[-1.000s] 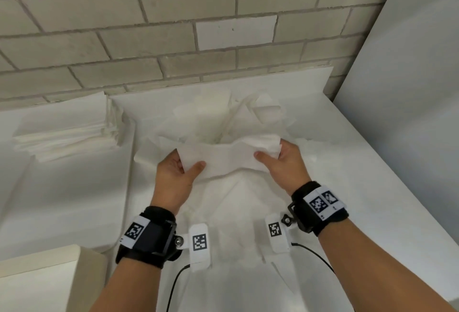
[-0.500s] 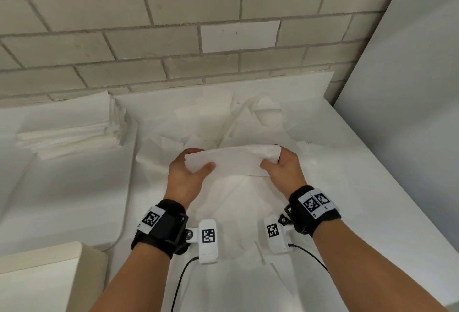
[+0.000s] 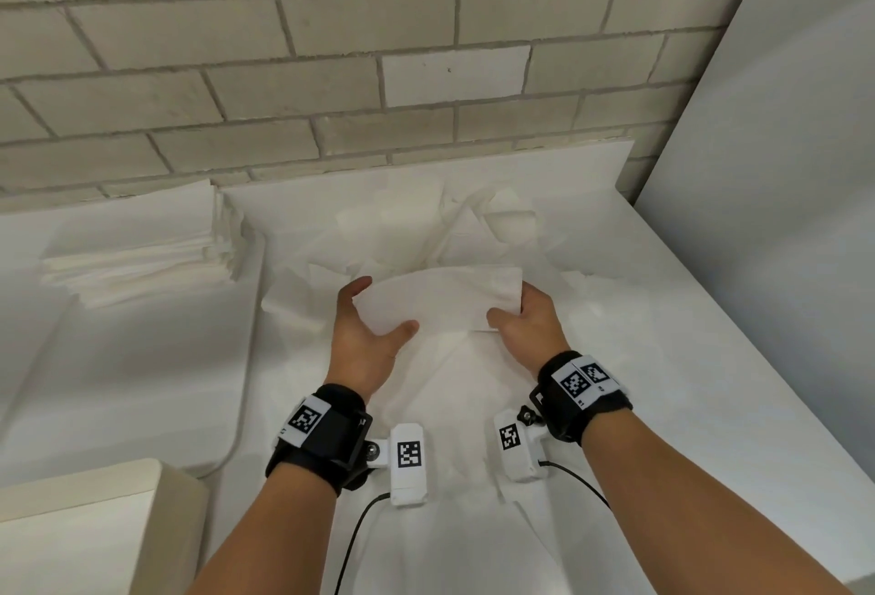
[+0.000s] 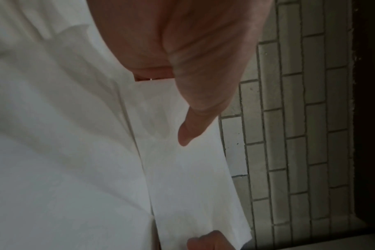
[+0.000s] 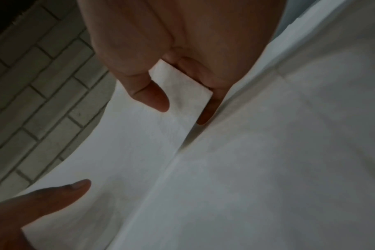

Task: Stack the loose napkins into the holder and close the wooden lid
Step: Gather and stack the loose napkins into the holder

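Head view: both hands hold one folded napkin by its short ends, raised above a loose pile of crumpled napkins spread over the white table. The left hand pinches its end with the thumb on the near face and the fingers curled behind; the right hand does the same at the other end. The napkin bows upward a little between them. A neat stack of napkins lies well apart to the left, near the brick wall. At the lower left corner stands a pale box with a wooden-looking rim; whether it is the holder or its lid cannot be told from here.

From the left wrist, the thumb presses flat on the napkin's face, and part of the other hand shows at the bottom edge.

From the right wrist, the thumb and a finger beneath clamp the napkin's corner between them, a narrow pinch; the left thumb lies on the far end at the lower left, with more napkins beneath
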Action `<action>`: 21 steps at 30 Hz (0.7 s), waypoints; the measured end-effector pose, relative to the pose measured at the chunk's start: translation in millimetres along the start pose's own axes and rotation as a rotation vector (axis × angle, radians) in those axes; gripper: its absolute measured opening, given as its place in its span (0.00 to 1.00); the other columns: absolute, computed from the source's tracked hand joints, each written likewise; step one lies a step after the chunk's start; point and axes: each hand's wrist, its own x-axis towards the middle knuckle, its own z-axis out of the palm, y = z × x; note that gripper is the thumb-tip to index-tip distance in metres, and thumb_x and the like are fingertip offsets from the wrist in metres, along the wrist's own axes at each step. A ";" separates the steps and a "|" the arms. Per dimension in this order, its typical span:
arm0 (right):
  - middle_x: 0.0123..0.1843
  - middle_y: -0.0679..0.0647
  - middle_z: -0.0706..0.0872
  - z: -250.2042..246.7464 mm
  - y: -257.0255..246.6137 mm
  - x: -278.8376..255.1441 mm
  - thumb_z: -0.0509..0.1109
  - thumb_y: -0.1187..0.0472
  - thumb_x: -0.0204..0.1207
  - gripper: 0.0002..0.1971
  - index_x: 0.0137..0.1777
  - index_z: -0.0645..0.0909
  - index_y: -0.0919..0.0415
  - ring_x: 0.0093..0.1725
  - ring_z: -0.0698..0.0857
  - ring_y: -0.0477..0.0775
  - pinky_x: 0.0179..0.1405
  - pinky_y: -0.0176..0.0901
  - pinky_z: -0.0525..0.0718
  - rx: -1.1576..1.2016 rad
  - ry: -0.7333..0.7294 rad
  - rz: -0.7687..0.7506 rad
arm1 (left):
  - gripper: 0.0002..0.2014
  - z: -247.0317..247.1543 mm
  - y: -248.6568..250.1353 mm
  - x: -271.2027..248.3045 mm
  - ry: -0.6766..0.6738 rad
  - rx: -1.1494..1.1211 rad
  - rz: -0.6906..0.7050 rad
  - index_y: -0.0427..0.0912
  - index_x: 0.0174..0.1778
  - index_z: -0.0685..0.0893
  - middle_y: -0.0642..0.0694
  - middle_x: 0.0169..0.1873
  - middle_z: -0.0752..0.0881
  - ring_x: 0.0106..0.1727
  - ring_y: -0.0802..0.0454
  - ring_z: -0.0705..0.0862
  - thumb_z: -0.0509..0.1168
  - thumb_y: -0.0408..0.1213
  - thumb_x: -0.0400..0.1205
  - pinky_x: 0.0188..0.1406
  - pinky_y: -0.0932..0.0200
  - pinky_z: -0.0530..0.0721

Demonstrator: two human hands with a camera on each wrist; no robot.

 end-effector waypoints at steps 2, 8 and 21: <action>0.48 0.45 0.90 0.3 0.6 0.9 0.66 0.76 0.74 0.17 0.53 0.85 0.55 0.47 0.88 0.41 0.44 0.31 0.85 0.001 0.002 -0.015 | 0.36 -2.1 0.2 2.2 -0.005 0.026 0.010 0.50 0.74 0.69 0.59 0.57 0.78 0.56 0.65 0.81 0.79 0.27 0.74 0.52 0.72 0.79; 0.48 0.40 0.87 2.0 6.8 2.5 0.69 0.70 0.80 0.11 0.55 0.82 0.53 0.49 0.86 0.41 0.50 0.27 0.82 -0.064 0.003 -0.085 | 0.26 -9.2 -5.1 5.6 -0.007 0.137 0.016 0.41 0.73 0.71 0.47 0.59 0.83 0.60 0.48 0.84 0.70 0.25 0.81 0.56 0.61 0.80; 0.43 0.54 0.84 -25.8 -4.3 -7.7 0.74 0.75 0.75 0.11 0.40 0.83 0.58 0.45 0.85 0.53 0.36 0.41 0.88 0.013 -0.076 -0.066 | 0.22 -37.1 6.6 -7.8 -0.275 0.219 0.060 0.61 0.52 0.90 0.49 0.50 0.88 0.45 0.49 0.81 0.63 0.24 0.85 0.48 0.62 0.81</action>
